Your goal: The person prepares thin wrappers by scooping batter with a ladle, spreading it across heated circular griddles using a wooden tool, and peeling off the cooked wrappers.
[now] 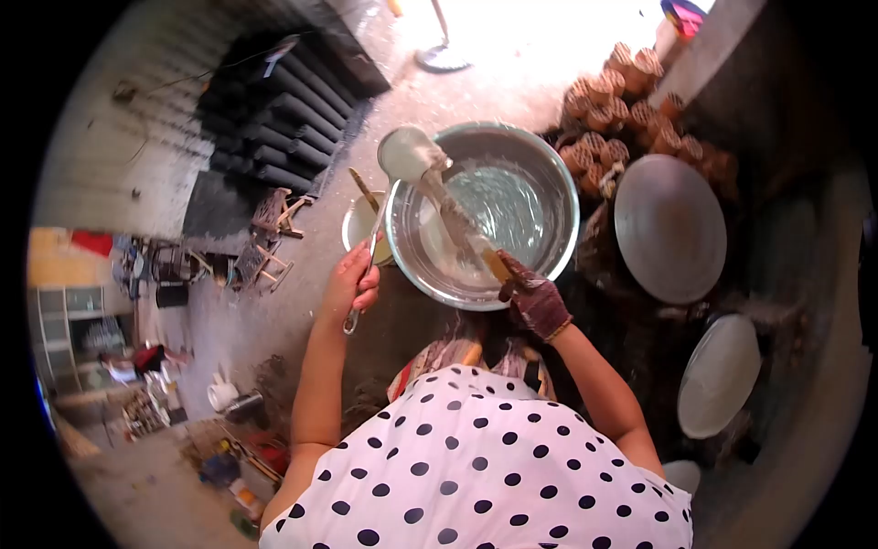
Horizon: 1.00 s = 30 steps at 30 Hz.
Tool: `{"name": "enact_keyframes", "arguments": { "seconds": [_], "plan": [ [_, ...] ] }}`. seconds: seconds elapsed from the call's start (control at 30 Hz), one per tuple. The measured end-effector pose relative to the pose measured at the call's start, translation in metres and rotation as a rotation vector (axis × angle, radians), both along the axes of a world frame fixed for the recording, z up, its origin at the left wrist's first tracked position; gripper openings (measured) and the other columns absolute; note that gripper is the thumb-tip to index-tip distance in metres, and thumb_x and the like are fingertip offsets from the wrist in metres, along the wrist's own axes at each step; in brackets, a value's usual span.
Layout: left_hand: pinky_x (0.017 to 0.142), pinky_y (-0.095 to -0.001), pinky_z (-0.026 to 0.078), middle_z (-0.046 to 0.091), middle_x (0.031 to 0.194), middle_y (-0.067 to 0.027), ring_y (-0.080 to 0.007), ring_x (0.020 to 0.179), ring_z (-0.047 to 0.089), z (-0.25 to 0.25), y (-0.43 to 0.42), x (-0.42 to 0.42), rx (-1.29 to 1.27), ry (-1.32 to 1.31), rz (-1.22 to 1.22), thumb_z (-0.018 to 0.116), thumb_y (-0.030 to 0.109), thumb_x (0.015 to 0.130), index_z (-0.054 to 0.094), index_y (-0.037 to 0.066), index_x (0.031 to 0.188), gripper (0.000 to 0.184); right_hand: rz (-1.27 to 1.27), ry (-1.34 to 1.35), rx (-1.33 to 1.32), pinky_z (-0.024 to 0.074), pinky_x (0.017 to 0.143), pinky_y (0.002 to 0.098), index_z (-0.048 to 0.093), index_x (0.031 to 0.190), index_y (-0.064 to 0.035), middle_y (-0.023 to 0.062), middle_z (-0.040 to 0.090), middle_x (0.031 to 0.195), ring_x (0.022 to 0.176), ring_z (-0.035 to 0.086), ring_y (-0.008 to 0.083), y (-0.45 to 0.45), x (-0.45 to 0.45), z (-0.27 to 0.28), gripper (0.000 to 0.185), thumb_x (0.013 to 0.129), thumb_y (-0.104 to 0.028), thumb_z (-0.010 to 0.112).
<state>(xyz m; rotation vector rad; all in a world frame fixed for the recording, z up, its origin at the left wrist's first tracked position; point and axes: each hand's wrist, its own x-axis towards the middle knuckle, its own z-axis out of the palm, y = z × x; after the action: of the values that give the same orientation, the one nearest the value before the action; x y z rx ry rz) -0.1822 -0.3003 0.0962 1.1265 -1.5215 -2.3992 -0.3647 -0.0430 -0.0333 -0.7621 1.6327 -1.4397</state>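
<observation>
My left hand [352, 282], bare, is closed around the handle of a metal ladle [408, 154]. The ladle's bowl hangs above the far left rim of a large metal basin [391, 240] and looks pale inside. My right hand [538, 300], in a dark red glove, grips the near end of a flat wooden stick [468, 234]. Something pale and wet coats the stick, which slants over the basin, its far end by the ladle bowl. Shiny, watery liquid [512, 206] lies in the basin. Left of it stands a small bucket [350, 218] with another stick [363, 189] leaning in it.
Two round metal pans or lids [672, 229] stand to the right. Reddish-brown pierced cylinders [604, 101] are heaped at the back right. Black cylinders [293, 119] are stacked at the back left. A small wooden stool [267, 261] is on the left floor.
</observation>
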Motion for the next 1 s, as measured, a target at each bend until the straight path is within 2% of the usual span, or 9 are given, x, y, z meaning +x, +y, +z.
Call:
{"name": "enact_keyframes", "arguments": {
  "seconds": [0.07, 0.23, 0.37, 0.47, 0.63, 0.77, 0.83, 0.9, 1.0],
  "plan": [
    [0.032, -0.0188, 0.026, 0.036, 0.057, 0.0036, -0.0047, 0.033, 0.029, 0.042, 0.006, 0.005, -0.113, 0.05, 0.033, 0.039, 0.027, 0.101, 0.042, 0.015, 0.137, 0.038, 0.006, -0.041, -0.017, 0.0504, 0.065, 0.0255, 0.042, 0.141, -0.0228, 0.0018, 0.062, 0.076, 0.064, 0.055, 0.0092, -0.001, -0.023, 0.059, 0.063, 0.084, 0.005, 0.047],
    [0.033, -0.0182, 0.025, 0.035, 0.057, 0.0022, -0.0044, 0.034, 0.029, 0.103, 0.005, 0.005, -0.35, 0.22, 0.128, 0.04, 0.026, 0.101, 0.043, 0.012, 0.137, 0.039, 0.023, 0.125, -0.111, 0.0406, 0.046, 0.0205, 0.042, 0.14, -0.0172, 0.0017, 0.063, 0.078, 0.05, 0.047, 0.0039, -0.013, -0.052, 0.158, 0.055, 0.089, -0.001, 0.05],
    [0.033, -0.0185, 0.025, 0.037, 0.057, 0.0022, -0.0052, 0.035, 0.031, 0.072, -0.013, 0.004, -0.42, 0.216, 0.147, 0.04, 0.025, 0.1, 0.045, 0.012, 0.135, 0.038, -0.055, 0.039, -0.157, 0.0395, 0.044, 0.0213, 0.043, 0.14, -0.0136, 0.0022, 0.063, 0.076, 0.048, 0.045, 0.0037, -0.01, -0.052, 0.152, 0.053, 0.088, -0.003, 0.054],
    [0.033, -0.0176, 0.026, 0.037, 0.058, 0.0037, -0.0038, 0.035, 0.032, 0.012, -0.014, -0.003, -0.243, 0.112, 0.113, 0.04, 0.025, 0.101, 0.049, 0.011, 0.128, 0.031, -0.041, -0.182, -0.069, 0.0383, 0.043, 0.0215, 0.044, 0.139, -0.0154, 0.0028, 0.062, 0.075, 0.047, 0.044, 0.0049, -0.002, -0.047, 0.095, 0.05, 0.091, -0.009, 0.055],
    [0.032, -0.0153, 0.024, 0.036, 0.058, 0.008, 0.0003, 0.036, 0.032, -0.116, -0.029, -0.014, 0.86, 0.295, 0.006, 0.037, 0.023, 0.102, 0.051, 0.011, 0.113, 0.021, -0.087, -0.515, 0.167, 0.0369, 0.041, 0.0213, 0.045, 0.138, -0.0188, 0.0008, 0.06, 0.073, 0.046, 0.045, 0.0054, 0.015, -0.039, 0.01, 0.047, 0.092, -0.019, 0.056],
    [0.031, -0.0152, 0.023, 0.034, 0.057, 0.0078, 0.0006, 0.035, 0.031, -0.054, -0.02, -0.008, 0.554, 0.184, 0.004, 0.034, 0.02, 0.102, 0.048, 0.008, 0.123, 0.028, -0.034, -0.35, 0.336, 0.0429, 0.045, 0.0231, 0.045, 0.138, -0.0161, 0.0043, 0.063, 0.084, 0.053, 0.052, 0.0079, 0.027, -0.05, 0.051, 0.046, 0.093, -0.021, 0.054],
    [0.03, -0.0156, 0.023, 0.034, 0.056, 0.0069, 0.0001, 0.035, 0.03, 0.006, -0.012, 0.006, 0.342, 0.212, -0.004, 0.035, 0.022, 0.102, 0.045, 0.01, 0.131, 0.033, 0.068, 0.27, 0.076, 0.0483, 0.052, 0.0234, 0.044, 0.138, -0.012, 0.0065, 0.064, 0.098, 0.061, 0.058, 0.0106, 0.037, -0.062, 0.071, 0.047, 0.093, -0.02, 0.054],
    [0.03, -0.0154, 0.024, 0.034, 0.056, 0.0064, 0.0, 0.034, 0.029, 0.058, -0.011, 0.022, 0.216, 0.179, 0.014, 0.035, 0.023, 0.102, 0.043, 0.01, 0.134, 0.035, 0.074, 0.447, 0.01, 0.0497, 0.054, 0.0233, 0.043, 0.138, -0.0104, 0.0074, 0.064, 0.104, 0.063, 0.06, 0.0119, 0.042, -0.067, 0.097, 0.048, 0.093, -0.019, 0.054],
    [0.03, -0.0155, 0.024, 0.035, 0.056, 0.0056, -0.0005, 0.034, 0.027, 0.06, -0.03, 0.024, 0.072, 0.114, 0.025, 0.036, 0.024, 0.102, 0.041, 0.01, 0.137, 0.038, 0.099, 0.438, -0.04, 0.0505, 0.054, 0.0237, 0.041, 0.139, -0.0092, 0.0094, 0.064, 0.108, 0.063, 0.061, 0.0133, 0.033, -0.071, 0.115, 0.05, 0.092, -0.018, 0.055]
  ]
}}
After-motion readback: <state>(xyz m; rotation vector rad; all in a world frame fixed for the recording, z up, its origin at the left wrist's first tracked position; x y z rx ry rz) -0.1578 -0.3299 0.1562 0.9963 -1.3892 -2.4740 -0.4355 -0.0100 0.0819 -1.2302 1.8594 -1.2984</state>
